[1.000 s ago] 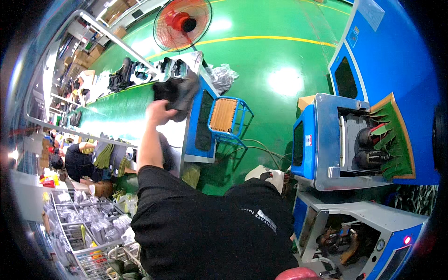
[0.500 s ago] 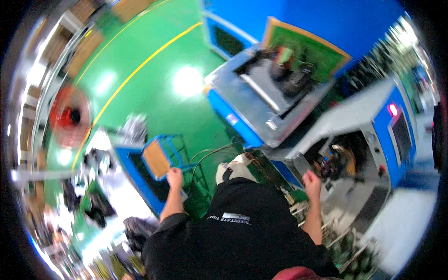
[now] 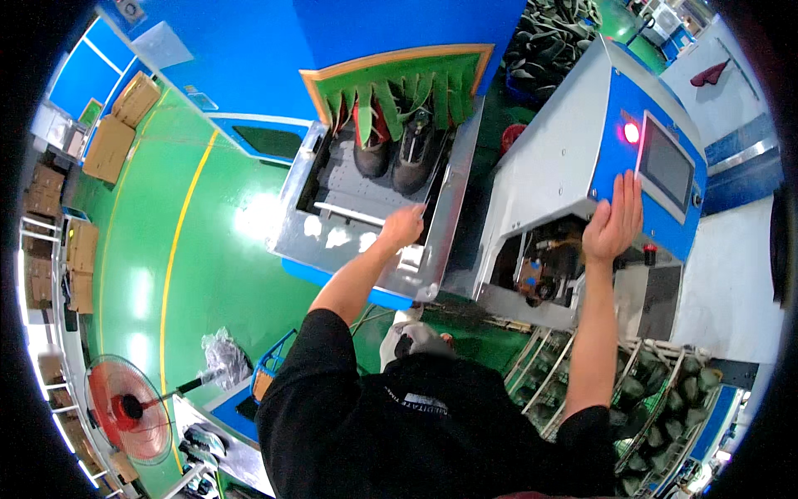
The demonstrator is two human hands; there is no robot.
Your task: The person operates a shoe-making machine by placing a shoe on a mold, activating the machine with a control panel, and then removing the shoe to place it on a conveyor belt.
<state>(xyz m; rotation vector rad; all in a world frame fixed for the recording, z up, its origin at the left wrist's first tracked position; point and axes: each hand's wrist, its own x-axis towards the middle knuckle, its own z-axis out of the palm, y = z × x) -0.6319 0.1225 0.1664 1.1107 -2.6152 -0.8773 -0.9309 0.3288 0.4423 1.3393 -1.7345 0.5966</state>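
Note:
My left hand (image 3: 405,226), its fingers curled in and nothing visible in them, is over the near edge of a metal conveyor bed (image 3: 341,249). Just beyond it, two dark shoes stand on the bed, a left shoe (image 3: 371,154) with red at its upper and a right shoe (image 3: 413,158) with a dark upper. Green strips of a curtain (image 3: 332,87) hang over their far parts. My right hand (image 3: 613,220), fingers stretched and palm flat, is in front of the blue panel of a grey machine (image 3: 540,141), beside its screen (image 3: 667,162). I cannot tell whether it touches.
A red lamp (image 3: 631,133) glows on the panel. Below the machine's opening stands a rack (image 3: 648,391) of dark shoe-shaped pieces. A red fan (image 3: 129,407) stands at the lower left, near a white table (image 3: 241,457) with shoes. Cardboard boxes (image 3: 108,150) line the left side.
My view has turned and come closer to the conveyor and the grey machine. My left hand has moved from beside the blue rack to the conveyor's edge. My right hand has risen and its fingers have straightened.

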